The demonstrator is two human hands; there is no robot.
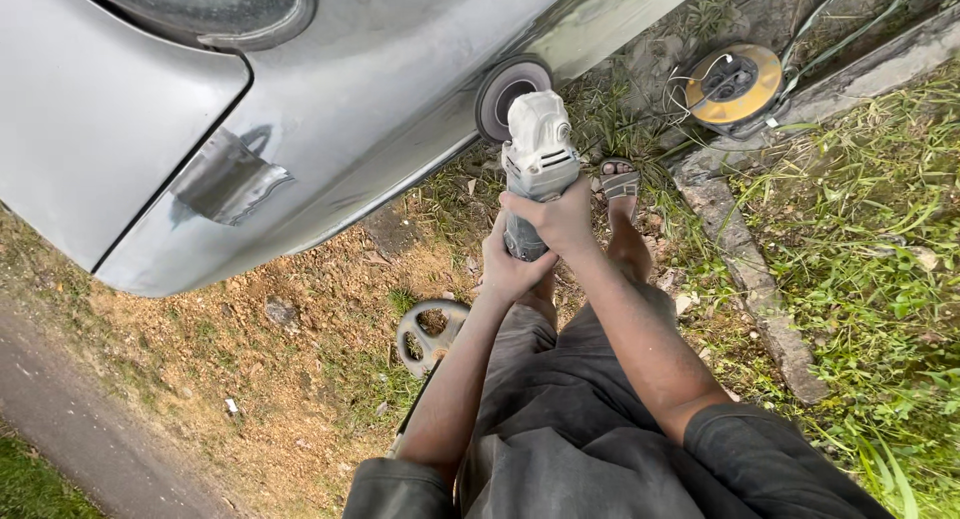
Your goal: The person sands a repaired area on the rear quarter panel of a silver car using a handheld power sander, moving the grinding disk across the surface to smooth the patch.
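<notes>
While my left hand (pixel 512 269) and right hand (pixel 562 219) clenched the white grinder (pixel 538 149), its disc (pixel 505 91) touched the grey car panel (pixel 380 109) at 12 o'clock.

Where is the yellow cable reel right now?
In the head view the round yellow cable reel lies upper right on the weedy ground, beside the concrete kerb, to the right of the white angle grinder and the sandalled foot.

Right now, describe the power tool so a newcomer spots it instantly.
Start at the silver car body filling the upper left. At its lower edge a round sanding disc presses the panel; behind it is the white angle grinder, gripped by both hands. It is the only white, handheld object.
</notes>
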